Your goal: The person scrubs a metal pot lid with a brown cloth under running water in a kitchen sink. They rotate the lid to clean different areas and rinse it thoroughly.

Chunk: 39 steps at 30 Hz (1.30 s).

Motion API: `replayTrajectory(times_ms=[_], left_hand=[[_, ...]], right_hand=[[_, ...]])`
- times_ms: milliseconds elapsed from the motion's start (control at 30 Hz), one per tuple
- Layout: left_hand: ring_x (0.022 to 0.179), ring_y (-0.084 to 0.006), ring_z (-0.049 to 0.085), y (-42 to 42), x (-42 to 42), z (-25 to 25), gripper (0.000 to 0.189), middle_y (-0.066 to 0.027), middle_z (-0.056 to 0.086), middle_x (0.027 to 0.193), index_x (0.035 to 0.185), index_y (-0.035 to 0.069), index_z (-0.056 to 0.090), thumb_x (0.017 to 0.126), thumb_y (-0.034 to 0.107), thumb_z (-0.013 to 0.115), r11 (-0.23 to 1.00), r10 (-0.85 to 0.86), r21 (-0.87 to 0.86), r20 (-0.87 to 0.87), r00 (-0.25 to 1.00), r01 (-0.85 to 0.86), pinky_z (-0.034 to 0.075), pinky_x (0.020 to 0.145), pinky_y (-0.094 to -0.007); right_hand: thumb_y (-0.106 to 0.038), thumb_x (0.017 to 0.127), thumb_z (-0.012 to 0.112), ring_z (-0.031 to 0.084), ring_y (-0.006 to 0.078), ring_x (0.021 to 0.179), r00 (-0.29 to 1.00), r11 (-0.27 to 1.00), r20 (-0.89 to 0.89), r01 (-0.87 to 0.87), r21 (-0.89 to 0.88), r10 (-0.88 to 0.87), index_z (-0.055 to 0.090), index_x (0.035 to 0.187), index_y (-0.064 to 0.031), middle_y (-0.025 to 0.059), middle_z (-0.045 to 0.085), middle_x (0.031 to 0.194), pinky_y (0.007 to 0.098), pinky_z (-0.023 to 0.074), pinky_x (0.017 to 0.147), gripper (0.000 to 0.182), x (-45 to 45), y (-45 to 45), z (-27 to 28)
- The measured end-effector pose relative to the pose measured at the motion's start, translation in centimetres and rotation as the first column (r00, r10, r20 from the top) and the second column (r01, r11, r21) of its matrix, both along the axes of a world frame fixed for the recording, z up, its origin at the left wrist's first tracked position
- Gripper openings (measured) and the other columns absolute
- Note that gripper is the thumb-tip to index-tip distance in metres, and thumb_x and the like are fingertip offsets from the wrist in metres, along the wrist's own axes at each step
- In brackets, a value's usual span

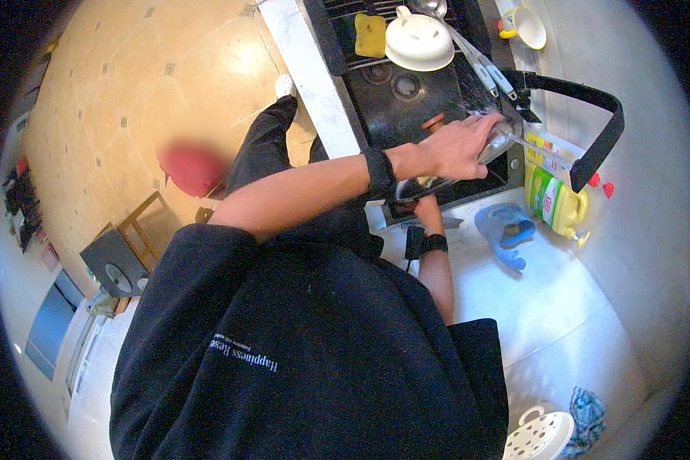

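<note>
Over the black sink (374,118), my left hand (466,146) grips the rim of what looks like a clear glass lid (496,144). Water from the black faucet (609,109) runs onto it and splashes. A brown knob (433,123) shows beside my left wrist. My right hand (426,208) is at the lid's lower edge, its fingers partly hidden; it seems to hold that edge. A small yellowish thing between the hands is too covered to name. A knife (449,222) lies on the counter beside my right wrist.
A rack across the sink bears a yellow sponge (370,35), a cream bowl (420,43) and utensils (483,66). Bottles (558,201) and a blue plastic object (503,224) stand right. A white colander (540,440) and blue cloth (586,420) lie near. Another person (192,169) is at left.
</note>
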State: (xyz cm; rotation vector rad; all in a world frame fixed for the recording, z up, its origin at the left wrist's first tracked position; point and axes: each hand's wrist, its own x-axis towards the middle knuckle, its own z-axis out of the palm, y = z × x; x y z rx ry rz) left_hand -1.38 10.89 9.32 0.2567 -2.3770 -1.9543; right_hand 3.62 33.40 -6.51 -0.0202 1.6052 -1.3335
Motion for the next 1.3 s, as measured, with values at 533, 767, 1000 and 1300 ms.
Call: replayTrajectory(times_ms=[533,767,1000,1300], left_hand=[[0.119,-0.0497,0.034,0.6,1.1,-1.3,0.092,-0.0373,0.027,0.131,0.138,0.003,0.019,0.061,0.023,0.065,0.992,0.005,-0.127,0.069,0.998,0.004,0.035,0.099,-0.0458],[0.094,-0.0458,0.052,0.7,2.7,0.5,0.082,-0.0266,0.049,0.105,0.137,0.008,0.021,0.065,0.015,0.06,0.961,0.106,-0.273,0.238,0.965,-0.038,0.043,0.084,-0.0509],[0.082,-0.0416,0.057,-0.4,2.5,0.6,0.06,-0.0254,0.052,0.1,0.125,0.003,0.031,0.071,0.011,0.055,0.942,0.151,-0.322,0.17,0.974,-0.09,0.048,0.074,-0.0471],[0.094,-0.0412,0.054,-1.1,2.2,-1.7,0.044,-0.0222,0.053,0.102,0.114,0.003,0.034,0.074,0.006,0.052,0.925,0.038,-0.376,-0.036,0.999,-0.049,0.048,0.075,-0.0492]], right_hand=[[-0.02,0.089,0.049,0.054,0.0179,0.102,0.859,0.951,0.409,0.268,0.154,-0.308,0.052,0.116,-0.008,0.0067,0.055,0.114,0.0329,0.0441,0.088,0.03,0.0,2.5,-1.8],[-0.025,0.089,0.049,0.061,0.0198,0.089,0.863,0.957,0.414,0.267,0.11,-0.288,0.054,0.109,-0.0056,0.0065,0.059,0.102,0.0351,0.0525,0.072,0.028,1.5,0.2,1.9],[-0.014,0.085,0.05,0.062,0.024,0.08,0.898,0.965,0.353,0.247,0.086,-0.261,0.057,0.095,-0.0025,0.0111,0.061,0.093,0.0386,0.0539,0.067,0.016,1.0,0.9,-0.4],[-0.021,0.084,0.051,0.056,0.0203,0.083,0.957,0.896,-0.194,0.275,0.348,-0.218,0.062,0.102,-0.0094,0.0094,0.06,0.095,0.0342,0.0478,0.07,0.024,-4.8,0.6,3.4]])
